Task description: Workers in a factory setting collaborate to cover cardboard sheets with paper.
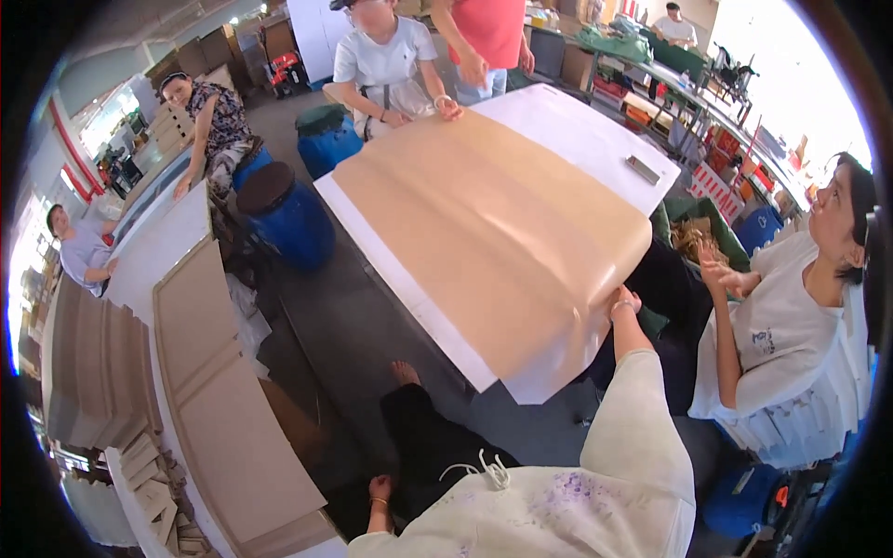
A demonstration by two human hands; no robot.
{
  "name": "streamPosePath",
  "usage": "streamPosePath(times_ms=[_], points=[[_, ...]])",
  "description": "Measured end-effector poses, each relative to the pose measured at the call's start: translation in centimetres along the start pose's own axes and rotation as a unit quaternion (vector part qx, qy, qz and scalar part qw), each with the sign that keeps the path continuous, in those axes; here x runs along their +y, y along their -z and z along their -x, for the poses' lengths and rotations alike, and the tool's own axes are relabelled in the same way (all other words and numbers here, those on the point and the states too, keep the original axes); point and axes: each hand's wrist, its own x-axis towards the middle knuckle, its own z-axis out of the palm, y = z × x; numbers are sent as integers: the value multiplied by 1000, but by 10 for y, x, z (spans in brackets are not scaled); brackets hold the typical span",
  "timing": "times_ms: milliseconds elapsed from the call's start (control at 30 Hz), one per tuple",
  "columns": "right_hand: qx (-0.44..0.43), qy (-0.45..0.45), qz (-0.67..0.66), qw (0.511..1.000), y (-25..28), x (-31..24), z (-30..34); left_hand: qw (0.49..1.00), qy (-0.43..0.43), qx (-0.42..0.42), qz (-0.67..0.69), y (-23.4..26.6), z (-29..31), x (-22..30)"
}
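Observation:
A large glossy brown sheet (474,200) lies over a white board (567,121) on the table in front of me. My right hand (627,299) is at the sheet's near right edge. Its fingers are closed on that edge, partly hidden behind the sheet, which bulges and creases beside them. A white corner (532,386) hangs below the brown sheet at the table's near side. Low by my dark trousers, my left hand (379,488) is loosely curled, with nothing visible in it. Across the table a person's hand (450,108) touches the sheet's far edge.
Blue drums (293,223) stand left of the table. A long bench with brown cardboard panels (209,372) runs along my left, beside stacked cardboard (98,372). A person in white (781,316) sits close on my right. A small flat metallic object (642,168) lies on the white board.

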Motion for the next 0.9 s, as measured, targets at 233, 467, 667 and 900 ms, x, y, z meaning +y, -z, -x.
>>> streamPosePath(times_ms=[233,467,667,900], points=[[86,23,130,988,2,-29,4,999,-19,20,22,-13,1,16],[151,66,235,958,2,-41,-4,999,14,-28,41,-5,14,63],[141,30,289,946,-13,-68,92,999,22,3,49,-7,12,37],[179,51,325,927,4,-66,79,998,60,-12,34,-15,-1,22]])
